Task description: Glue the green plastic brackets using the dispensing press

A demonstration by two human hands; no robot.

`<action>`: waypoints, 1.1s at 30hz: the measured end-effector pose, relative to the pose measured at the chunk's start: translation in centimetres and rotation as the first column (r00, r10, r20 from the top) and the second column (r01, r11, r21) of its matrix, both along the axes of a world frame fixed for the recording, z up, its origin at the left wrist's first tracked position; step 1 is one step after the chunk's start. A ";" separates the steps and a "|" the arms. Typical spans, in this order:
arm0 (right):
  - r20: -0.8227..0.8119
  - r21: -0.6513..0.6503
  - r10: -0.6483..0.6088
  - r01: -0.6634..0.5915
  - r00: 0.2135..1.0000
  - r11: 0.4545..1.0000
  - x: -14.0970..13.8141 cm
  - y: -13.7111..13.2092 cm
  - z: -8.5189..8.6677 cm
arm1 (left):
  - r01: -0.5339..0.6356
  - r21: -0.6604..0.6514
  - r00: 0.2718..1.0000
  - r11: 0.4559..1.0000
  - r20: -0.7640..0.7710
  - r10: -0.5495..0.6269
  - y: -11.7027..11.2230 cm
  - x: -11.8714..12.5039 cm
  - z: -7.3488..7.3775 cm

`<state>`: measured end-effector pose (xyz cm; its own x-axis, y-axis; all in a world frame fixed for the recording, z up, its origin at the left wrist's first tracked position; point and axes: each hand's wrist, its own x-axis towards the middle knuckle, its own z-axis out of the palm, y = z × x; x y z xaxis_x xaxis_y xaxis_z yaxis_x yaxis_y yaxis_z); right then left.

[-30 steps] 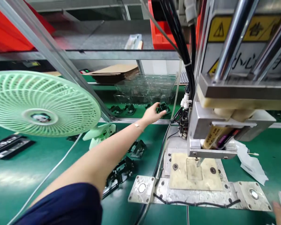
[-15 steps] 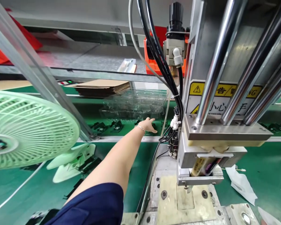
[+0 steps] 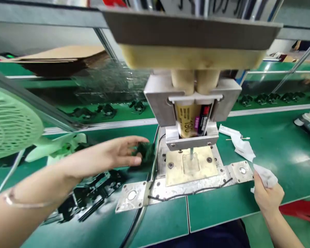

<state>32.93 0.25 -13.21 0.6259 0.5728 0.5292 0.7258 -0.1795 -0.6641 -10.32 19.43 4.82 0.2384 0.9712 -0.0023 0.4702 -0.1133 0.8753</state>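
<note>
My left hand reaches in over the bench, thumb and fingers closed on a small dark plastic part that is smeared by motion. Below that hand lie several black plastic parts in a loose group. At the bench's front right, my right hand grips a white tissue whose top sticks out above the fingers. Between the hands stands a glue dispensing press, its two-part cartridge held above a cream fixture plate with a square recess. The nozzle points down at the recess.
A green fan stands at left. Several black parts sit on the belt behind. Metal button plates flank the fixture, with a cable along the front. Another tissue and a cotton swab lie at right.
My left hand has come back from the conveyor belt toward the bench, now with a dark plastic part in it. The view has swung right and down, bringing my right hand with the tissue into sight.
</note>
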 end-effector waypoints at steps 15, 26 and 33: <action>0.038 0.119 0.041 -0.045 0.998 0.992 -0.5 -0.3 0.2 | 0.274 -0.211 0.958 0.938 0.144 -0.247 -4.8 10.8 -7.1; -0.460 -0.191 0.011 -0.111 0.888 0.975 -2.6 3.1 4.5 | -0.092 0.049 0.954 0.995 -0.282 0.102 -6.4 0.8 -7.1; -0.508 -0.135 0.020 -0.103 0.861 0.986 -2.7 3.1 3.9 | -0.244 -0.388 0.968 0.889 -0.046 0.246 -10.8 -3.0 -10.4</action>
<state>30.28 3.31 -9.34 0.7437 0.6662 0.0553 0.3129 -0.2738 -0.9095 -13.37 8.65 -5.56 -0.0062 0.9207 -0.3902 0.4354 0.3538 0.8278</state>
